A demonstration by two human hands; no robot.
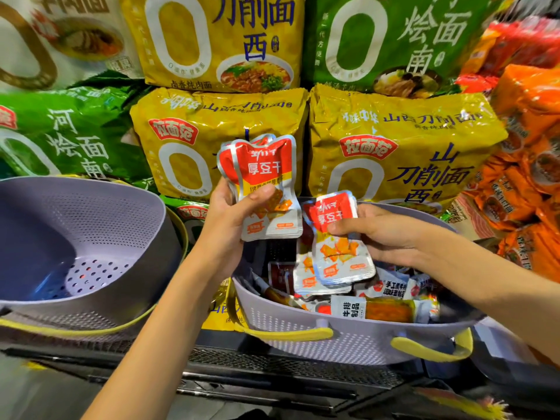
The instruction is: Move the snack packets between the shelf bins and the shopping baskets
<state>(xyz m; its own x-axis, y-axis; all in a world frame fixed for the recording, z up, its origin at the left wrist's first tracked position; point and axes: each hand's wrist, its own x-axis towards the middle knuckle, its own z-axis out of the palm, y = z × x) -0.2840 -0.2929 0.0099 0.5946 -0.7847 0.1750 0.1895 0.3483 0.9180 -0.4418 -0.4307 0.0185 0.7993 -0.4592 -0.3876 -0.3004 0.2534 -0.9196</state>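
My left hand (230, 213) grips a small stack of red-and-silver snack packets (262, 174), held upright above the right basket. My right hand (385, 234) pinches more of the same red-and-silver packets (336, 237) just over that basket, thumb on the front. The right purple basket (303, 331) with yellow handles holds several mixed snack packets (381, 307). The left purple basket (91, 234) has nothing visible in it.
Both baskets sit on a dark mesh shelf edge (272, 362). Large yellow noodle bags (394, 147), green noodle bags (69, 137) and orange packs (530, 177) are stacked close behind and to the right.
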